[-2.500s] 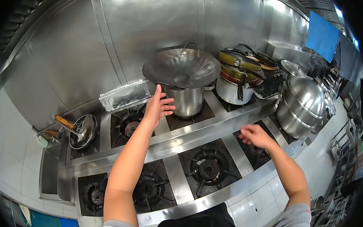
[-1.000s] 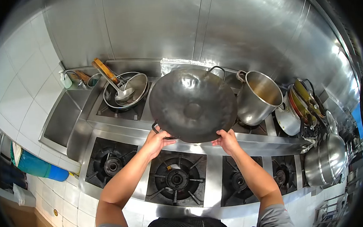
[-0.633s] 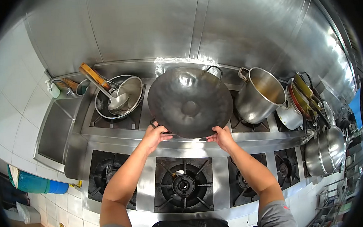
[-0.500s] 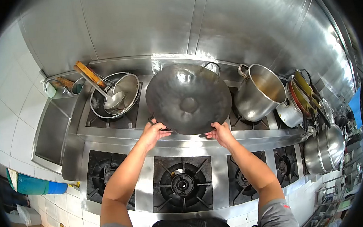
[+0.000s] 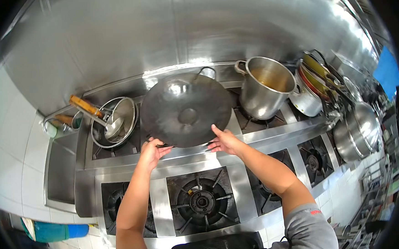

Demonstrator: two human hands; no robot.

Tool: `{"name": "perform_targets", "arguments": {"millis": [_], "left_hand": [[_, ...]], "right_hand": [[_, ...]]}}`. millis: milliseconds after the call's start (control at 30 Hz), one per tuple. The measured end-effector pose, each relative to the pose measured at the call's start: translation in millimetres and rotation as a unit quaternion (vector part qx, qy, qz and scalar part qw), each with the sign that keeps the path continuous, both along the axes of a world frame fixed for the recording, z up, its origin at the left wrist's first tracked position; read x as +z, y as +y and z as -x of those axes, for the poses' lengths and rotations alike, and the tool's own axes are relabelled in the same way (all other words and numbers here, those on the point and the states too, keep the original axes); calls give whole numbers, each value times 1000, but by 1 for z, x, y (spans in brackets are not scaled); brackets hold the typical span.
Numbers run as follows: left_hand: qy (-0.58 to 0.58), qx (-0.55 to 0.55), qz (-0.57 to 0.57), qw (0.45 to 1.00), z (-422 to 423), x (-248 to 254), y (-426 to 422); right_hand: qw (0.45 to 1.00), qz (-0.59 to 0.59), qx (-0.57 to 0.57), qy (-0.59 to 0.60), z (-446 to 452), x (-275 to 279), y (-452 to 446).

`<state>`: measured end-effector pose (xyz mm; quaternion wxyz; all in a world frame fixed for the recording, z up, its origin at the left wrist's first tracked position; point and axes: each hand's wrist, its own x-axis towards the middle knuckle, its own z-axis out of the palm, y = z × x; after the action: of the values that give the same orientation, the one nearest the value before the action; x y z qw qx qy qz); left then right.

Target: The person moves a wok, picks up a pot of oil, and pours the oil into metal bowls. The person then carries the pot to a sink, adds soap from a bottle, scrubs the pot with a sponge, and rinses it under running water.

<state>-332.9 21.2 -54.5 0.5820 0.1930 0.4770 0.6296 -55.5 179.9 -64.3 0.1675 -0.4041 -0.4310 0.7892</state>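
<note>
A large dark wok rests on the raised back row of the stove, its hollow facing up and a loop handle at its far side. At the wok's near left edge, my left hand is closed around the near loop handle, which is mostly hidden by the fingers. My right hand grips the near right rim, thumb on top and fingers below the edge. In front of the wok, a bare gas burner lies between my forearms.
Right of the wok stands a tall steel stockpot with brownish liquid. Beyond it are stacked pans and a large steel pot. On the left are a bowl holding a ladle and strainer, and a sink.
The view has swung, shifting the stove's things leftward in the picture. My right thumb has come over the wok's rim. My left hand stays at the near handle.
</note>
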Motion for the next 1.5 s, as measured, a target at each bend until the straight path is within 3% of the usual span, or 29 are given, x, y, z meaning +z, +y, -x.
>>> {"name": "perform_targets", "arguments": {"millis": [33,200,300,400,467,567,600,633,733,767,833,967,1033,1100,1167,1300,1500], "left_hand": [[2,-15,-2,1000,-2,-1,-3],[-18,6,25,1000,-26,4,-34],[10,-77,52,996,-50,-19,-85],[20,-214,72,974,-83,-63,-147],[-63,-305,152,938,-106,-97,-190],[-86,-356,238,900,-137,-131,-263],[233,-479,102,840,-146,-117,-273],[366,-487,70,790,-153,-116,-280],[330,-368,299,816,-176,-129,-283],[311,-320,352,823,-182,-133,-281],[311,-264,401,820,-194,-136,-280],[315,-189,454,812,-227,-138,-287],[314,-164,471,808,-247,-139,-292],[315,-150,484,802,-266,-138,-297],[317,-139,496,796,-282,-138,-301],[320,-127,515,785,-303,-139,-307],[333,-125,531,769,-315,-147,-312]], "right_hand": [[1000,-2,-15,2,-5,7,-6],[987,-70,136,-46,-61,25,-54],[975,-116,175,-73,-123,36,-64],[981,-138,99,-90,-187,44,-43],[981,-162,-7,-109,-219,69,-25],[944,-264,-142,-138,-257,92,26],[928,-282,-186,-158,-268,97,47],[916,-287,-228,-163,-274,107,64],[846,-363,-304,-247,-293,116,125],[849,-364,-297,-240,-294,116,145],[755,-449,-391,-276,-289,108,184],[795,-403,-372,-260,-280,124,234],[807,-392,-294,-330,-275,131,250],[813,-394,-288,-318,-272,133,256],[829,-395,-190,-348,-277,140,259],[804,-400,-223,-378,-276,133,261],[816,-389,-193,-381,-284,145,228]]}}
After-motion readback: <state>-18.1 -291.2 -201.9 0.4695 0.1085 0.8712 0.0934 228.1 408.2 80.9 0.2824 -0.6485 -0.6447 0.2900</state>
